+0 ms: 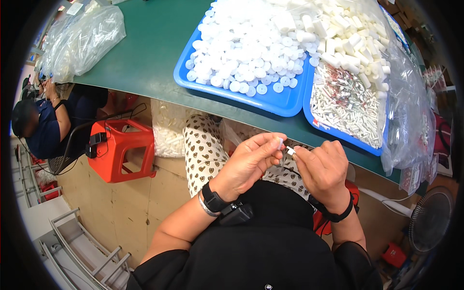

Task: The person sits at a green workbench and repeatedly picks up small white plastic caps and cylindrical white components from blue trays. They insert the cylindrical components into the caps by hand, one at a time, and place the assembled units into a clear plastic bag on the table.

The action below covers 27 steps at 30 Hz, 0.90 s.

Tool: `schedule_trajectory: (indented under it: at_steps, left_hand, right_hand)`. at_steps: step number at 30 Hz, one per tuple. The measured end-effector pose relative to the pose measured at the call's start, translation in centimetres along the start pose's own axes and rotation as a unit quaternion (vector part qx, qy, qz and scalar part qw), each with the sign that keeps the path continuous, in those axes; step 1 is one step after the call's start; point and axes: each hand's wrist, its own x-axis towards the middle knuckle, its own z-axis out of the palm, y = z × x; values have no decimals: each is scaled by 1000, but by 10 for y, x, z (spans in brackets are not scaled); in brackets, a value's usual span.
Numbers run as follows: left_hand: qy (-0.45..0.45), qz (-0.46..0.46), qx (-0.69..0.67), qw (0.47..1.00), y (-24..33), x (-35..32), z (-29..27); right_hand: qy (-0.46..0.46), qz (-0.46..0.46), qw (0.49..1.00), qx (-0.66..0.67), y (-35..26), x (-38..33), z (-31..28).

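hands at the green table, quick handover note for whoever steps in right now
Left hand: pinches a small white piece at its fingertips.
Right hand: pinches another small white part; the two nearly meet over the lap.
Supplies: blue tray of white round caps; second tray of white tubes and thin sticks.
Done: one piece in each hand.
Left: whether they are joined cannot be told.

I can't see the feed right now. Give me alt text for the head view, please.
Both bare hands, left hand and right hand, pinch one small white plastic piece between their fingertips above the lap. Beyond them, a green table carries two blue plastic trays heaped with white plastic caps and tubes.
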Motion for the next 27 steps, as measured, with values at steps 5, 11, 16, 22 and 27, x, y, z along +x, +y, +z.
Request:
schedule_trajectory:
  at_steps: [5, 11, 16, 22, 27]
  left_hand:
    - [-21, -17, -17, 999, -10, 1, 1]
    - [-34, -20, -12, 999, -16, 3, -2]
    - [-29, -33, -14, 999, -20, 6, -4]
    - [3, -22, -12, 1000, -14, 9, -4]
    - [18, 15, -19, 1000, -3, 5, -5]
  right_hand:
    - [-2, 77, 992, 95, 0, -4, 12]
    - [-65, 425, 726, 537, -6, -11, 22]
    - [-34, 299, 888, 347, -9, -14, 27]
    - [-90, 275, 909, 300, -3, -10, 22]
    - [7, 174, 976, 128, 21, 11, -8]
